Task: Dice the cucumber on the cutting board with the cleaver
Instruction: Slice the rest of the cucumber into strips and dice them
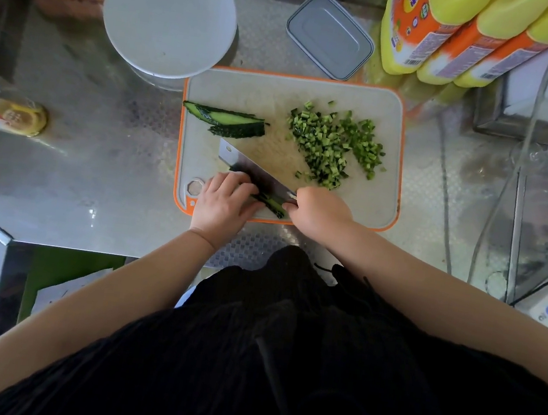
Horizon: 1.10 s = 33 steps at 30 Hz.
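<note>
Progress in the head view is judged to be well past the halfway mark. A wide heap of diced cucumber [335, 144] is spread over the right half of the orange-rimmed cutting board [384, 200], which is set on the steel surface [99, 158]. Two long cucumber strips [231, 121], skin side partly up, are laid at the far left of the board and are not yet cut across. A third bundle of cucumber strips [271, 202] is being worked at the near edge of the board, so three portions are taken to be left before the dicing is complete.

The left hand [223, 199] is seen with its fingers curled down onto the near bundle, which is pinned against the board; the fingertips are tucked close beside the flat of the blade. The right hand [320, 213] is closed round the handle of the cleaver [253, 170], and the handle itself is almost wholly hidden inside the grip. The blade is angled from the near right towards the far left, with its edge down on the bundle between the two hands.

Beyond the board, a white round lid [170, 15], a grey rectangular container [330, 35] and three yellow bottles [459, 33] are stood on the surface
</note>
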{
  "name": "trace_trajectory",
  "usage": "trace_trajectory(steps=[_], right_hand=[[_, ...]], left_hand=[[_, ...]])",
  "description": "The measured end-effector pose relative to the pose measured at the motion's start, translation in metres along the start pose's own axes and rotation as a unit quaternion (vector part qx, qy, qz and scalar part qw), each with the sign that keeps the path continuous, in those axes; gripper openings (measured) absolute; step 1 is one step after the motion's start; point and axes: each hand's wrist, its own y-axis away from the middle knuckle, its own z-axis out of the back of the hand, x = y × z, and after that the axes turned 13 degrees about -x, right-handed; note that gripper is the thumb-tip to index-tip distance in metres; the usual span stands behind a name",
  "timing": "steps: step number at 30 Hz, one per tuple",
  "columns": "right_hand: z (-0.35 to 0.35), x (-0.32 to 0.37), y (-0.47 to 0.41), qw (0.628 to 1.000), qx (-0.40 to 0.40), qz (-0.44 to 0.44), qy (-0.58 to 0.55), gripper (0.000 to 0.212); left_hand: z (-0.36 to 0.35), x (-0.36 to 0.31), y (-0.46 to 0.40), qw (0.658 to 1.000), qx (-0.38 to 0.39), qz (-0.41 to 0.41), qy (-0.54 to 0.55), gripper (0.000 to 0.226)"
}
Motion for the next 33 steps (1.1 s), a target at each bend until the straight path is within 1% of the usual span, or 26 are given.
trace_trajectory(steps=[4, 7, 19, 27, 33], right_hand=[[0.004, -0.002, 0.005, 0.999, -0.026, -0.012, -0.017, 0.028], [0.004, -0.003, 0.010, 0.999, -0.035, 0.004, 0.001, 0.028], [0.005, 0.004, 0.013, 1.000, -0.015, 0.009, 0.017, 0.024], [0.017, 0.009, 0.005, 0.999, 0.020, 0.010, 0.031, 0.020], [0.014, 0.007, 0.004, 0.999, 0.028, 0.011, 0.035, 0.016]], left_hand=[[-0.001, 0.001, 0.001, 1.000, -0.024, -0.012, 0.001, 0.025], [-0.002, 0.002, 0.000, 0.999, -0.038, -0.020, 0.006, 0.022], [-0.004, 0.004, 0.002, 0.998, -0.045, -0.017, 0.029, 0.018], [-0.006, 0.006, 0.002, 0.998, -0.041, -0.023, 0.042, 0.014], [-0.007, 0.007, 0.001, 0.997, -0.040, -0.001, 0.062, 0.008]])
